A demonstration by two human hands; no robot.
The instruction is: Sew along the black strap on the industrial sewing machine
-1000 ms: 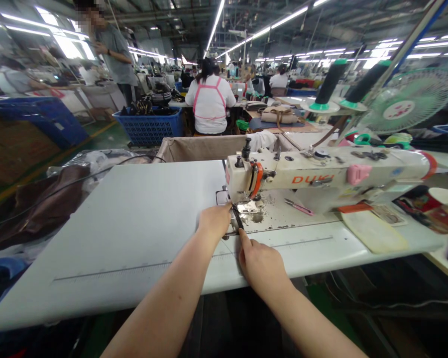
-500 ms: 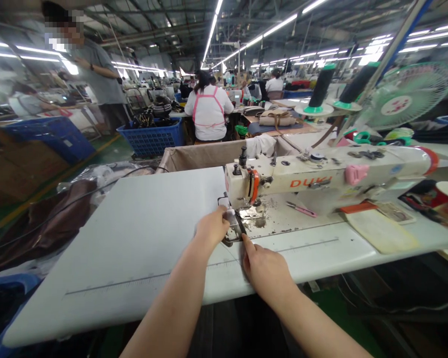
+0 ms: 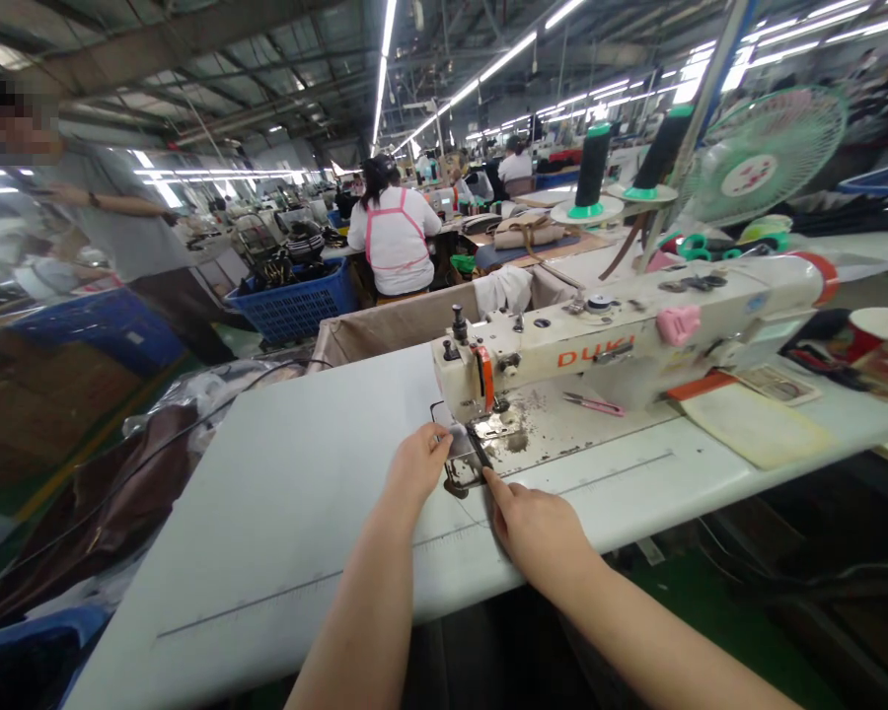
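Under the head of the white sewing machine (image 3: 614,340) lies a narrow black strip (image 3: 480,449), running from the presser foot area toward me. My right hand (image 3: 540,532) rests at the strip's near end, index fingertip pressed on it and the other fingers curled. Just left of the needle area, my left hand (image 3: 414,468) has thumb and fingertips pinched together beside the shiny bed plate (image 3: 459,441). Whatever sits in that pinch is too small to make out. The strip's far end is hidden beneath the machine head.
Pink-handled tweezers (image 3: 593,404) lie on the machine bed. A yellowish cloth (image 3: 755,424) is on the table's right side. Black thread cones (image 3: 592,173) and a green fan (image 3: 770,163) stand behind. A fabric-lined bin (image 3: 392,318) borders the far edge; people sit and stand beyond.
The whole view has shifted, with the machine now slightly further left. My left fingers have drawn into a tighter pinch at the plate. My right fingertip stays on the black strip.
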